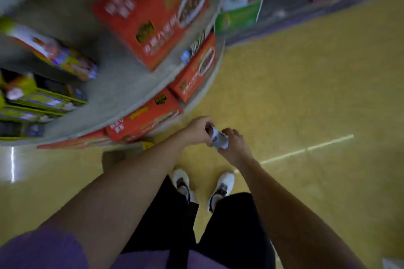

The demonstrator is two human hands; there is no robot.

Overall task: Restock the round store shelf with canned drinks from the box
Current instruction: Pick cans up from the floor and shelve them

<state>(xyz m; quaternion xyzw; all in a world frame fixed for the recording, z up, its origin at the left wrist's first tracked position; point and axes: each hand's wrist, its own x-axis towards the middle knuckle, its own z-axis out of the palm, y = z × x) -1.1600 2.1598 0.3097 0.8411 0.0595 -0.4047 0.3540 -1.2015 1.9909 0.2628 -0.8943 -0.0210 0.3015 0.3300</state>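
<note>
**Both hands on one can, just off the round shelf's near edge**

The person stands on a yellow floor (306,94) and looks down past both bare forearms. The left hand (197,129) and the right hand (234,144) meet in front of the body, above the floor, and both curl around a small white-and-blue can (218,138) held between them. The left hand's fingers wrap its far-left end, where a dark patch shows; the right hand grips its near-right end. The frame is blurred, so the print on the can cannot be read.

The round shelf (122,91) fills the far left, its grey tiers curving toward the hands. A big red carton (153,13) stands on an upper tier, and more red cartons (144,118) line the lowest tier just left of the left hand. Yellow and purple boxes (63,57) sit on the tiers at the far left. Green and white boxes (238,13) stand farther off, beyond the shelf's right edge.

Below the hands are two white shoes (181,181), black trousers (231,225) and a purple shirt (43,251) at the near edge.
</note>
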